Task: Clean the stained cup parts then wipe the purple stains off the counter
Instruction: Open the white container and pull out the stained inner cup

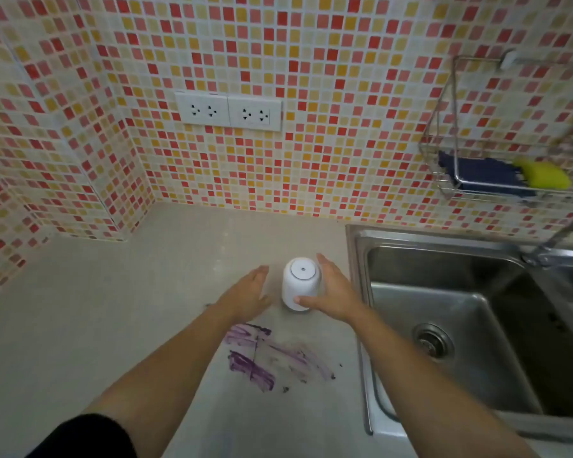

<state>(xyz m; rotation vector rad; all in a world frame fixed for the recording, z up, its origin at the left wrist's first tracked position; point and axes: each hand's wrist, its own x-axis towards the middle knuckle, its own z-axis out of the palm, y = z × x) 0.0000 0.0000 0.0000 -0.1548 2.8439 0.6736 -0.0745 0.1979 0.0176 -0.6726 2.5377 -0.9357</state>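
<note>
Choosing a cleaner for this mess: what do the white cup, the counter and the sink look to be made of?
White cup: likely matte plastic, uniform with no glare.
Counter: pale beige stone or composite, smooth, faintly speckled.
Sink: stainless steel, brushed grey with soft reflections.

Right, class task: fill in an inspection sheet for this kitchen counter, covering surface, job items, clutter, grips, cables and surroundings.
Surface: beige counter, purple stains smeared on it.
Job's things: white cup standing behind the stains, left of the sink.
Clutter: nothing seen.
Grips: left hand open, just clear of the cup; right hand holds the cup.
Cables: nothing seen; wall sockets unused.
Surroundings: tiled wall, tap, wire rack holding yellow sponge and dark blue item.
</note>
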